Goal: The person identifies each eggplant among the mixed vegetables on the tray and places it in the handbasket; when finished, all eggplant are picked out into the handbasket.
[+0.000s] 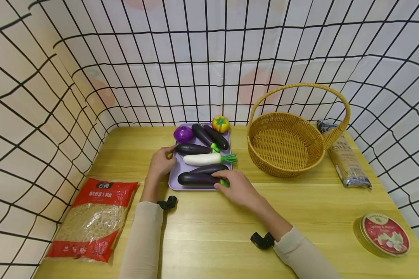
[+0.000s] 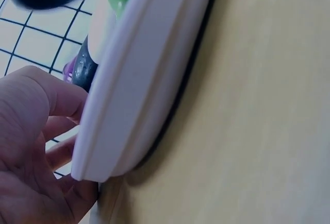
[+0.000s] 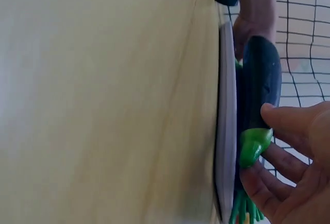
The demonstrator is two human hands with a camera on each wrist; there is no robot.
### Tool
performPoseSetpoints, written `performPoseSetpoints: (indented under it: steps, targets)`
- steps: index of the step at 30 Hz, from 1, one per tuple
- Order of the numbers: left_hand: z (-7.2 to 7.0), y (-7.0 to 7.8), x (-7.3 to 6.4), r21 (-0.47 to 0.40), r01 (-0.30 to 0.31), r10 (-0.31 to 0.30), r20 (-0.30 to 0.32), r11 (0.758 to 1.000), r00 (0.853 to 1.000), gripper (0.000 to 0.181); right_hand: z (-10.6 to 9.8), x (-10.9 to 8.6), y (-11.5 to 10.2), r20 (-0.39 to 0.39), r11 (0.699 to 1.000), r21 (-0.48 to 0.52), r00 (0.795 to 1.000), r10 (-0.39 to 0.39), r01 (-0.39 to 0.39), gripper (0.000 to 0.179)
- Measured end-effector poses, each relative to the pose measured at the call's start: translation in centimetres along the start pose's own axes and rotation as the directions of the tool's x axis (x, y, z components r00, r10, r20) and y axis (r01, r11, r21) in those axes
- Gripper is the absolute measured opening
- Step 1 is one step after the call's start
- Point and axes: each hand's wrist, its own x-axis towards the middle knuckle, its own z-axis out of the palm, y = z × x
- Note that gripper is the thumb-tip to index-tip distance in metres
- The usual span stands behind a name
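A lilac tray [image 1: 174, 170] holds plastic-looking vegetables. My left hand [image 1: 161, 162] is at its left edge; in the left wrist view its fingers curl at the rim of the tray [image 2: 136, 80]. At the tray's near right, my right hand [image 1: 239, 188] pinches the front eggplant [image 1: 197, 179] by its green stem end, thumb on the dark skin in the right wrist view. Another eggplant [image 1: 209, 168] lies right behind it. Farther back are a white radish [image 1: 202, 159], a third eggplant [image 1: 193, 148], two more eggplants, a purple onion [image 1: 183, 134] and a yellow-red pepper [image 1: 220, 124].
A wicker basket [image 1: 283, 170] with a tall handle stands right of the tray. Beyond it lies a noodle packet [image 1: 349, 162]. A round tin [image 1: 384, 235] sits at the near right, a red pasta bag [image 1: 94, 219] at the left. Black wire mesh [image 1: 225, 66] encloses the table.
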Motion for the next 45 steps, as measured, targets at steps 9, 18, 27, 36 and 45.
performPoseSetpoints:
  steps: [9,18,27,36,45]
  targets:
    - [0.1,-0.3,0.4,-0.005,-0.01,0.01,0.005,1.0,1.0,0.056,-2.6,-0.4,0.7,0.031,1.0,-0.014,0.999,-0.023,0.023,0.04]
    - [-0.7,-1.0,0.1,-0.028,0.004,-0.002,0.063,1.0,0.998,0.057,-5.5,-1.3,1.7,-0.007,0.999,0.023,0.999,-0.038,0.038,0.04]
    - [-1.2,-1.0,-0.3,-0.075,0.035,-0.028,0.092,0.997,0.995,0.058,-8.9,-2.3,3.1,-0.059,1.0,-0.013,0.998,-0.006,0.006,0.038]
    - [-1.1,-1.2,-0.6,-0.168,0.105,-0.085,0.12,0.98,0.989,0.059,-12.0,-2.9,4.9,-0.11,1.0,-0.011,0.994,0.018,-0.019,0.038]
    - [-0.7,-1.0,-0.4,-0.182,0.109,-0.089,0.116,0.977,0.989,0.059,-15.1,-4.1,7.1,-0.16,0.994,-0.081,0.985,0.063,-0.077,0.039]
